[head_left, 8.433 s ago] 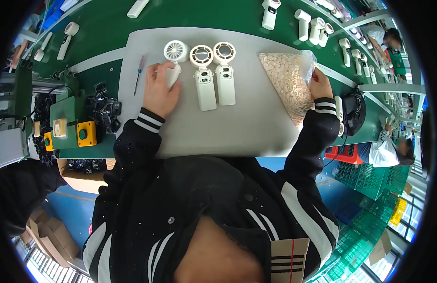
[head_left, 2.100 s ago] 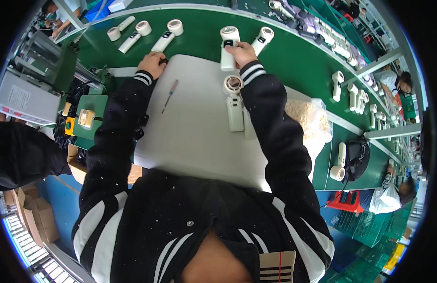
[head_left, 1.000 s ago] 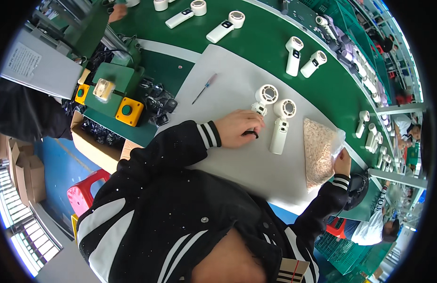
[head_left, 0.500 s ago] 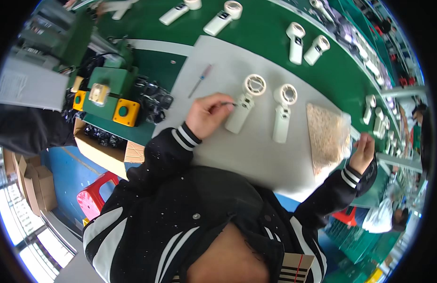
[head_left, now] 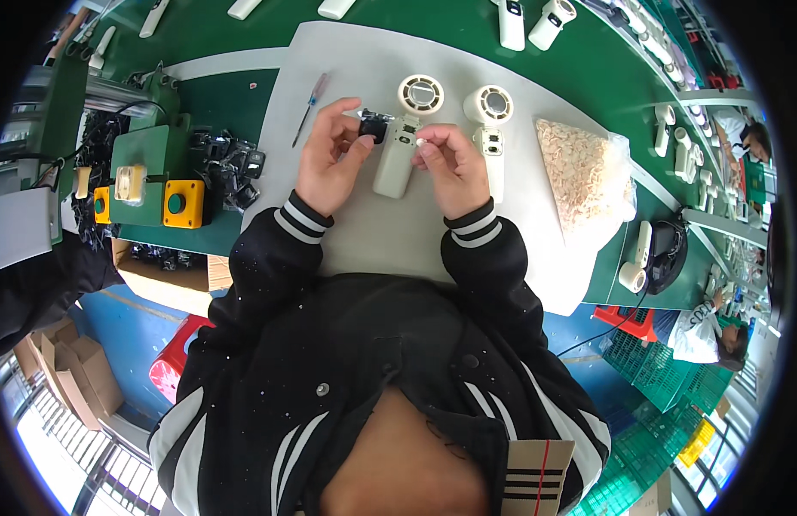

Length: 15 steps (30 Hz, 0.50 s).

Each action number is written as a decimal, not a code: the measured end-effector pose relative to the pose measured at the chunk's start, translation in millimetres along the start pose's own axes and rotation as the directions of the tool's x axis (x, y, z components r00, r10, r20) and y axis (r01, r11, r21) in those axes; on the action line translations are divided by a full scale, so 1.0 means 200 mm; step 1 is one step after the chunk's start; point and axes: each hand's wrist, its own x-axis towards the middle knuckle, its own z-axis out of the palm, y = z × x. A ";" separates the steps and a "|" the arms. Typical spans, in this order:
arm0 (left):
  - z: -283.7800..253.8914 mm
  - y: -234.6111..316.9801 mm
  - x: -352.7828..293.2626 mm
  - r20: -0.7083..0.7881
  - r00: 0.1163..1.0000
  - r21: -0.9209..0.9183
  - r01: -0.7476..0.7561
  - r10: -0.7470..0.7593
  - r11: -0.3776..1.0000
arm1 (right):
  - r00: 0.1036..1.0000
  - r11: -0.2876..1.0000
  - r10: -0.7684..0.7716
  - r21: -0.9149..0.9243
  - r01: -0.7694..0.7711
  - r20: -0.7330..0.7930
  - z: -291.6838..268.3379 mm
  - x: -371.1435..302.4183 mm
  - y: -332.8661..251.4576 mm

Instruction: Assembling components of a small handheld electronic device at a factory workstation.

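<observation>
My left hand (head_left: 331, 159) pinches a small glossy black part (head_left: 374, 125) between thumb and fingertips. The part sits beside the upper handle of a white handheld fan (head_left: 392, 168), which lies on the grey mat with its round head away from me. At the other side of that handle my right hand (head_left: 454, 172) is closed in a pinch on a small white piece (head_left: 422, 143). A second white handheld fan (head_left: 490, 120) lies just to the right, its handle partly behind my right fingers. A clear bag of small cream-coloured pieces (head_left: 575, 176) rests farther right.
A screwdriver (head_left: 311, 107) lies on the left of the mat (head_left: 355, 64). Beyond are black wrapped parts (head_left: 231, 163) and a green machine with a yellow button box (head_left: 183, 204). More white fans (head_left: 551, 21) stand on the green surface. At right, a person (head_left: 704, 331) sits nearby.
My right hand has come from beside the bag to the left fan, with a small white piece in its fingers. My left hand now shows a black part. The view has shifted.
</observation>
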 end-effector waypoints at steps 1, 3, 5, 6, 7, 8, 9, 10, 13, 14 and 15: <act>-0.01 0.01 -0.01 0.013 0.999 0.018 0.029 -0.029 0.999 | 1.000 1.000 0.028 0.009 -0.028 -0.005 0.03 0.00 0.02; -0.03 0.04 -0.02 0.041 0.995 0.061 0.089 -0.092 0.994 | 0.996 0.996 0.086 0.035 -0.085 -0.017 0.09 -0.02 0.07; -0.01 0.00 0.01 0.044 0.996 0.020 0.081 -0.082 0.996 | 0.999 0.997 0.038 -0.070 -0.040 -0.031 0.08 -0.01 0.06; 0.00 -0.02 0.02 0.044 0.996 -0.011 0.073 -0.073 0.997 | 0.999 0.986 -0.011 -0.164 0.005 -0.036 0.08 0.00 0.06; 0.01 -0.04 0.02 0.043 0.997 -0.040 0.066 -0.064 0.997 | 0.998 0.966 -0.060 -0.255 0.049 -0.036 0.08 0.00 0.06; 0.01 -0.05 0.03 0.041 0.998 -0.069 0.060 -0.057 0.996 | 0.994 0.935 -0.107 -0.344 0.090 -0.031 0.09 0.00 0.06; 0.01 -0.07 0.03 0.039 0.998 -0.098 0.054 -0.051 0.994 | 0.988 0.894 -0.152 -0.429 0.128 -0.022 0.09 -0.01 0.06; 0.01 -0.07 0.04 0.040 0.998 -0.097 0.055 -0.052 0.994 | 0.988 0.895 -0.151 -0.428 0.127 -0.023 0.10 0.01 0.07; 0.02 -0.06 0.05 -0.008 0.997 -0.069 0.076 -0.077 0.995 | 0.954 0.816 -0.288 -0.544 0.197 -0.088 0.12 0.04 0.11; 0.03 -0.05 0.06 -0.025 0.996 -0.061 0.083 -0.084 0.995 | 0.937 0.784 -0.334 -0.582 0.215 -0.104 0.12 0.05 0.12; 0.04 -0.05 0.06 -0.042 0.995 -0.054 0.089 -0.091 0.995 | 0.917 0.749 -0.381 -0.620 0.232 -0.117 0.13 0.06 0.13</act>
